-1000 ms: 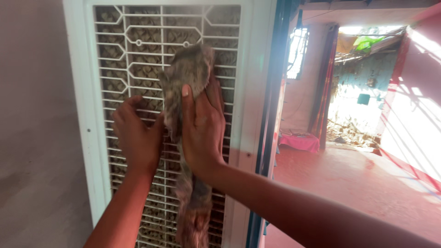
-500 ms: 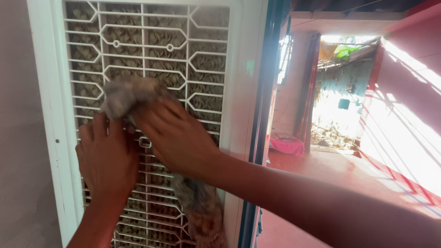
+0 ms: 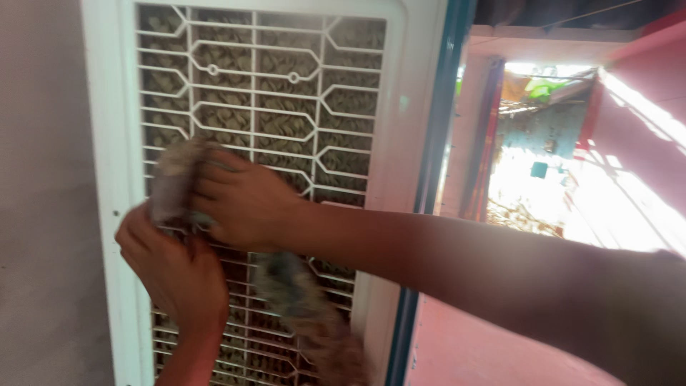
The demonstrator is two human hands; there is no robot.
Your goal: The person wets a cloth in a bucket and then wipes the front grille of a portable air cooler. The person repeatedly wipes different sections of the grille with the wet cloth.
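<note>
A white metal grille (image 3: 286, 78) with a patterned lattice fills the left half of the view, set in a white frame (image 3: 107, 143). My right hand (image 3: 246, 200) presses a grey-brown cloth (image 3: 175, 179) against the grille's left side. The rest of the cloth hangs down (image 3: 307, 307) below my forearm. My left hand (image 3: 175, 275) lies flat on the grille just under the right hand, fingers together, touching the cloth's lower edge. Motion blurs both hands.
A plain wall (image 3: 39, 214) stands left of the frame. A blue-green door edge (image 3: 436, 179) runs down right of the grille. Beyond it lie a pink floor (image 3: 486, 350), pink walls and a sunlit yard (image 3: 543, 179).
My right hand has swept the cloth from the grille's upper middle down and to the left. My left hand has dropped lower along with it.
</note>
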